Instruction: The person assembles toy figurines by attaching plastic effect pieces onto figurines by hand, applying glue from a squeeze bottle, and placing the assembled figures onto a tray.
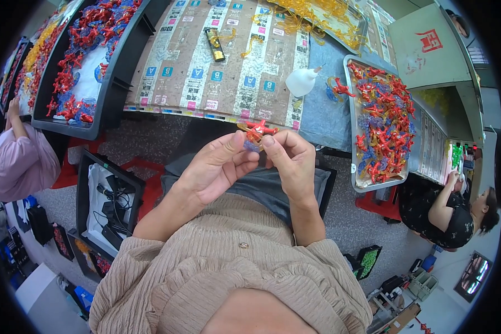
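Close in front of my body, just off the table's near edge, both hands meet on a small plastic toy figure (259,129) with red, translucent yellow and blue-violet parts. My left hand (214,167) pinches it between thumb and fingers. On the other side my right hand (293,162) is closed on it too, thumb against its right end. Fingers cover part of the figure. Beyond the hands, a white squeeze bottle (300,82) with a thin nozzle lies on the table, and a loose red, yellow and blue piece (338,89) sits beside it.
A metal tray (352,119) heaped with similar pieces stands at right, a black crate (108,83) of pieces at left. On the printed tabletop (175,83) lie a black-and-yellow packet (215,45) and yellow strands (253,45). Co-workers sit at both sides; a cable box (83,195) stands left.
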Motion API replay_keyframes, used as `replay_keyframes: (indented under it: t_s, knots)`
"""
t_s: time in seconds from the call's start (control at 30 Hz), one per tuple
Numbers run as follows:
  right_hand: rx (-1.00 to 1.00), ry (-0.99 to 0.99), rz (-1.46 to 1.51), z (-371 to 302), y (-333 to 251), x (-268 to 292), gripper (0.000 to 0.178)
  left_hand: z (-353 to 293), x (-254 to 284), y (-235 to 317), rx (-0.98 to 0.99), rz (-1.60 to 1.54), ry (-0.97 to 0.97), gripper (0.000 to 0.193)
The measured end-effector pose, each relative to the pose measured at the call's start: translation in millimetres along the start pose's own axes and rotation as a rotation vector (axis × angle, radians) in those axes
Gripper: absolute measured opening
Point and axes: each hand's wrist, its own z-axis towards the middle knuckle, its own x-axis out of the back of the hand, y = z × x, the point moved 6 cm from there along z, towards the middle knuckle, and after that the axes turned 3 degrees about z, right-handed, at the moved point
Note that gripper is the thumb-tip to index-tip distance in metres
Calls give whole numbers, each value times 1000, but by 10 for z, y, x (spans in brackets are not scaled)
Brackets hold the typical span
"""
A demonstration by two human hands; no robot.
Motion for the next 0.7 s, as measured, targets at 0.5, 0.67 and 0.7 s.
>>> replay_keyframes:
  t_s: [0.5,0.67,0.7]
  knots:
    - [57,64,-27,-63,-24,101,15,46,58,-53,77,18,-8,40]
    - [36,53,-42,-77,-44,63,13,62,42,-17,36,72,-39,37]
    - [30,52,-47,-76,-46,58,12,64,36,-13,28,79,-45,35]
